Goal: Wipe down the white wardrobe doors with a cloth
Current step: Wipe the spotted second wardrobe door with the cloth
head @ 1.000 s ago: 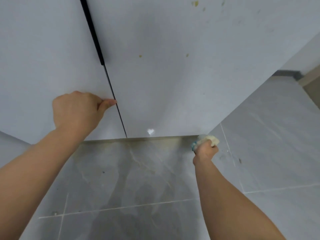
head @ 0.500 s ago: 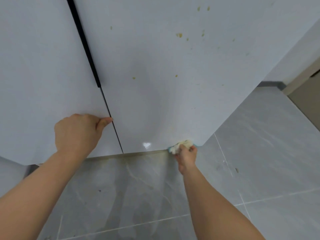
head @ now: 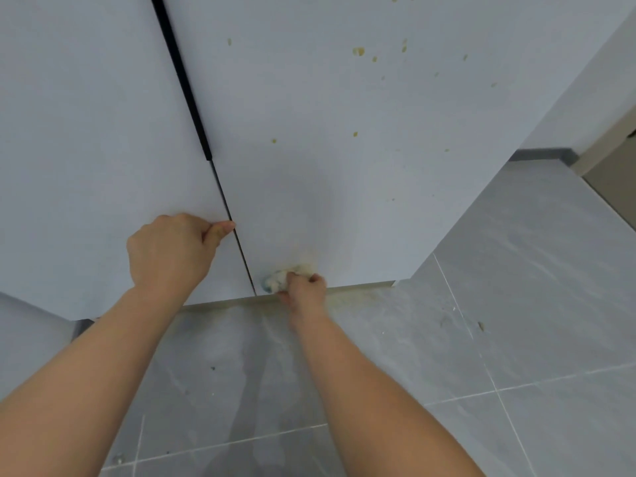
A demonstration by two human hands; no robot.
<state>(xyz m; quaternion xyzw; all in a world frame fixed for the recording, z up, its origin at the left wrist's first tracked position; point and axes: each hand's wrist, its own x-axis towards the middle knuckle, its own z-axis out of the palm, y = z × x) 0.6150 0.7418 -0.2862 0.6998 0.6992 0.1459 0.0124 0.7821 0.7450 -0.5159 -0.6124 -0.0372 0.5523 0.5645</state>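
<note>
Grey floor tiles (speckled) under white doors; right hand fingers clutch cloth.

Your wardrobe doors read as smooth, matt white panel, flecked with dried yellowish spots toward the upper right corner, and a black strip runs down the gap between them. The cloth in your right hand looks soft and crumpled, pale with a blue edge. The floor tiles are grey, marble-veined and semi-glossy, with thin pale grout lines.
</note>
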